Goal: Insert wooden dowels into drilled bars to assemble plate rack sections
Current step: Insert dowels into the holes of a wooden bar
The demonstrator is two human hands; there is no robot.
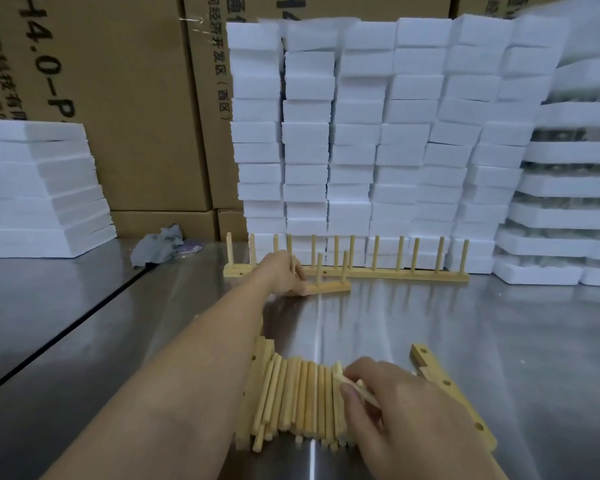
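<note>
My left hand (284, 273) reaches far forward and grips the left end of a short drilled bar (328, 288) that carries upright dowels. Behind it stands a long finished rack section (395, 273) with several upright dowels. Near me, a pile of loose dowels (298, 400) lies across a drilled bar (253, 386) on the steel table (465, 323). My right hand (392, 410) rests on the right side of the pile and pinches one dowel (361, 391) between thumb and fingers. Another drilled bar (451, 393) lies at an angle to the right of that hand.
Stacks of white foam blocks (378, 133) rise behind the rack; more foam (39, 188) sits at the left and foam trays (575, 188) at the right. Cardboard boxes (136, 98) form the back wall. A crumpled grey cloth (160, 244) lies at the back left.
</note>
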